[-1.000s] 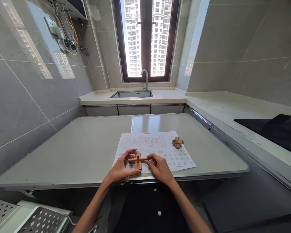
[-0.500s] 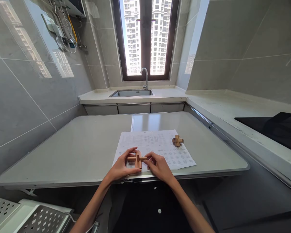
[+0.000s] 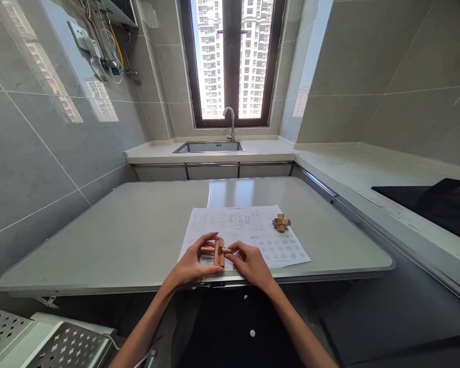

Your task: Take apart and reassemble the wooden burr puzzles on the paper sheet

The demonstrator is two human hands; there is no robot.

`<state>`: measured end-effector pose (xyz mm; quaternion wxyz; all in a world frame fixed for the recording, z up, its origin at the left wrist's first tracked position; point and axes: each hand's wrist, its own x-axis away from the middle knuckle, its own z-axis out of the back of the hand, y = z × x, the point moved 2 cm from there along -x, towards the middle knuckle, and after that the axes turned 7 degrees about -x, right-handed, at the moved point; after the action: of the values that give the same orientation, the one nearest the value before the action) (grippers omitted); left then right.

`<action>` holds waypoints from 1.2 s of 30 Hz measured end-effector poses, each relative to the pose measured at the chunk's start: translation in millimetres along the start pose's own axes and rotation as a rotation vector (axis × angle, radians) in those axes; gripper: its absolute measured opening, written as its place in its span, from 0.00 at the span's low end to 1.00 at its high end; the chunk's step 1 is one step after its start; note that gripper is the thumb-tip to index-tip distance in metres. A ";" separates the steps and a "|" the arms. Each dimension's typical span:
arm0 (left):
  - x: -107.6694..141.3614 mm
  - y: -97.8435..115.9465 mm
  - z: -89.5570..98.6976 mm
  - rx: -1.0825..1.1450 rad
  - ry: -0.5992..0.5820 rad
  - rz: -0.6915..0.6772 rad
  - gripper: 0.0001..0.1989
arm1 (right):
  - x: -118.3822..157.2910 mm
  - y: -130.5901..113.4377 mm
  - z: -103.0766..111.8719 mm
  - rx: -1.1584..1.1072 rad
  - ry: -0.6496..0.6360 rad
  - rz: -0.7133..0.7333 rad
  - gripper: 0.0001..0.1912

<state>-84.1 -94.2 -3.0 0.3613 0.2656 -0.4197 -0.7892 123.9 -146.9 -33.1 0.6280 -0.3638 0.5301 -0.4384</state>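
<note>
Over the front edge of the printed sheet (image 3: 233,220), my left hand (image 3: 191,261) grips a wooden puzzle (image 3: 219,253) between thumb and fingers. The puzzle has an upright block, and a thin wooden rod (image 3: 207,250) runs crosswise, sticking out on both sides. My right hand (image 3: 250,261) pinches the rod's right end with thumb and fingertips. Part of the puzzle is covered by the left fingers. A second wooden puzzle (image 3: 281,223), an assembled cross-shaped burr, rests on the sheet's right side, apart from both hands.
A white folding table (image 3: 99,240) carries the sheet. Behind it is a counter with a sink (image 3: 210,147) and a faucet (image 3: 230,122). On the right counter lies a black cooktop (image 3: 429,202). A perforated white rack (image 3: 65,345) stands low at left.
The upright block has turned slightly in my left hand. The rod appears to have shifted a little to the left through it, with both hands keeping their grip.
</note>
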 end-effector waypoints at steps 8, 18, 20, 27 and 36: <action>0.3 4.3 4.5 0.031 0.056 -0.011 0.44 | -0.5 -0.5 -5.8 0.067 -0.005 0.003 0.12; 1.2 2.1 6.5 -0.007 0.082 -0.038 0.44 | -0.3 -6.4 -5.8 0.060 -0.033 0.012 0.08; -1.0 6.0 7.3 -0.016 0.062 -0.049 0.43 | -0.4 -6.0 -5.4 0.046 -0.031 0.023 0.08; -22.8 39.5 17.3 -0.057 -0.014 -0.166 0.45 | -1.1 -3.8 -3.9 0.032 -0.015 0.038 0.11; -51.3 27.4 62.4 -0.067 0.395 -0.116 0.38 | -1.2 0.4 -3.1 0.053 0.040 0.003 0.08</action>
<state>-89.0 -34.8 58.0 0.3991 0.4268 -0.2982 -0.7548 120.8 -145.6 -33.6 0.6274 -0.3374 0.5314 -0.4584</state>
